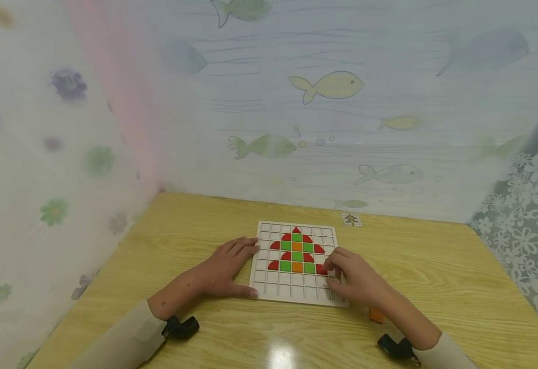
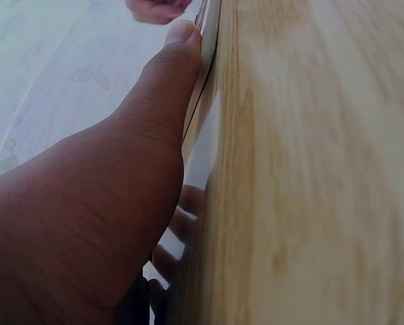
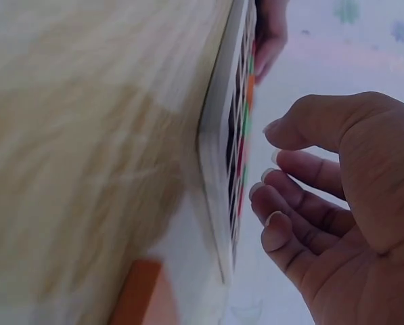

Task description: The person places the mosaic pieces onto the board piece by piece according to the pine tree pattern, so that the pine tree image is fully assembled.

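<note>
A white gridded board point(image 1: 275, 290) lies flat on the table, bearing red, green and orange pieces arranged like a tree. My left hand point(image 1: 227, 269) rests along its left side, fingertips at the edge and thumb at the near left corner; the left wrist view shows this thumb point(image 2: 151, 101) stretched along the board's side. Over the board's right side, my right hand point(image 1: 356, 277) has its fingertips by a red piece point(image 1: 321, 269) at the end of the lowest filled row. In the right wrist view, its fingers point(image 3: 303, 223) bend loosely, apart from the thumb, with nothing seen between them.
An orange block point(image 1: 376, 315) lies on the wooden table point(image 1: 232, 338), below the right forearm. Behind the board is a small card point(image 1: 351, 220) with a tree pattern. Fish-printed cloth point(image 1: 259, 102) hangs at the back. Dark wrist devices point(image 1: 182, 328) sit at both sleeves.
</note>
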`<state>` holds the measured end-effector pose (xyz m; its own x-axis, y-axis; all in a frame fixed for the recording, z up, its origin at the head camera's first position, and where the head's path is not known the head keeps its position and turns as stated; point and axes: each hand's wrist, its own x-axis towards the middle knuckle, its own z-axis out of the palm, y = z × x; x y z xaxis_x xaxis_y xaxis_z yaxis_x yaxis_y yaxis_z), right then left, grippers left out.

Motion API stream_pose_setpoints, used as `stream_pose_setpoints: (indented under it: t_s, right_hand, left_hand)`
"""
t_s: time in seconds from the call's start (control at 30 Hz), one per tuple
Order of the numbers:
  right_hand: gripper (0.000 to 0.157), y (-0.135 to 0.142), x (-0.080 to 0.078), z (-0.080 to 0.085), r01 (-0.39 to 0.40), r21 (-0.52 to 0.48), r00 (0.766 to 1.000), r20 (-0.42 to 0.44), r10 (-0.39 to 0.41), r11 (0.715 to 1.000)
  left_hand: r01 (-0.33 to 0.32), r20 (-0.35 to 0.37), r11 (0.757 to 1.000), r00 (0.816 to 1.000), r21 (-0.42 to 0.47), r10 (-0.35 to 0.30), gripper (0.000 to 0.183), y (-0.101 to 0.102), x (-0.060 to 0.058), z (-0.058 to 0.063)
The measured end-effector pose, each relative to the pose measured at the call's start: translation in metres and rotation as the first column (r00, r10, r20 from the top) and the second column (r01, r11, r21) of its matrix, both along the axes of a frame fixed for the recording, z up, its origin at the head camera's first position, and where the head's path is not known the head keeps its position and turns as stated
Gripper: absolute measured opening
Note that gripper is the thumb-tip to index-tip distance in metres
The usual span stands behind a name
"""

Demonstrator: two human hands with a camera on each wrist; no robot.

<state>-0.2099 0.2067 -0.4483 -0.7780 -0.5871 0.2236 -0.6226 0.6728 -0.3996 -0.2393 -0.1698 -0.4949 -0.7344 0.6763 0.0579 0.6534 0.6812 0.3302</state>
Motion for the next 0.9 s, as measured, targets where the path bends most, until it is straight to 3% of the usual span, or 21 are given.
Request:
stream_pose_setpoints:
  t_s: [0.27, 0.6, 0.9]
  right_hand:
    - [0.021, 0.02, 0.011, -0.005, 0.062, -0.027, 0.998, 0.003, -0.062, 0.998]
    - [0.03, 0.049, 0.026, -0.005, 0.018, -0.065, 0.994, -0.103, -0.025, 0.998]
    - [0.032, 0.075, 0.037, -0.004, 0.075, -0.063, 0.992, -0.094, -0.081, 0.995]
  left_hand:
    - [-0.008, 0.003, 1.0, 1.0, -0.008, 0.008, 0.114, 0.0, 0.0, 0.001]
    - [-0.007, -0.001, 1.0, 1.0, -0.007, 0.007, 0.114, 0.0, -0.002, 0.0]
    - [-0.01, 0.017, 1.0, 1.0, -0.003, 0.01, 0.114, -0.001, -0.001, -0.001]
